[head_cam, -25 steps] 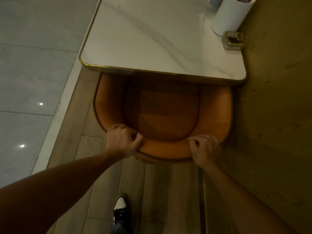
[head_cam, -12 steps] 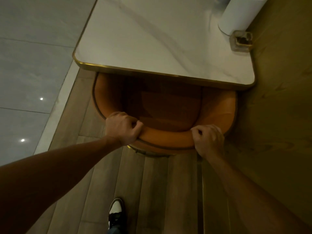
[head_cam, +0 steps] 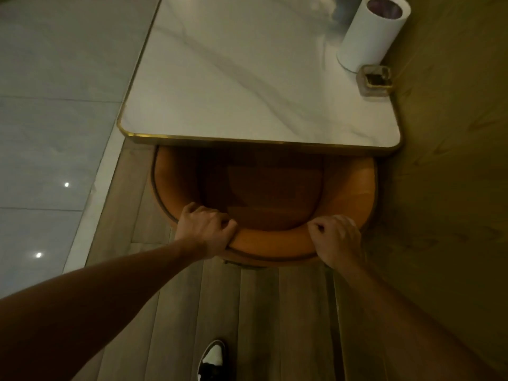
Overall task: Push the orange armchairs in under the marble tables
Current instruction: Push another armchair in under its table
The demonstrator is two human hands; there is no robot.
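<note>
Both hands clamped on orange armchair [head_cam: 351, 193] backrest.
L hand [head_cam: 204, 229] & R hand [head_cam: 336, 239] curled tight over rim; seat front tucked under marble table [head_cam: 247, 86] beyond.

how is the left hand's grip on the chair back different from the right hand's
The left hand wraps the top rail of the orange armchair near its left curve, thumb on the inner side; the right hand sits at the right curve, fingers curled over the top. The left arm comes in at a slant, the right arm straighter. Both grip the same backrest.
</note>
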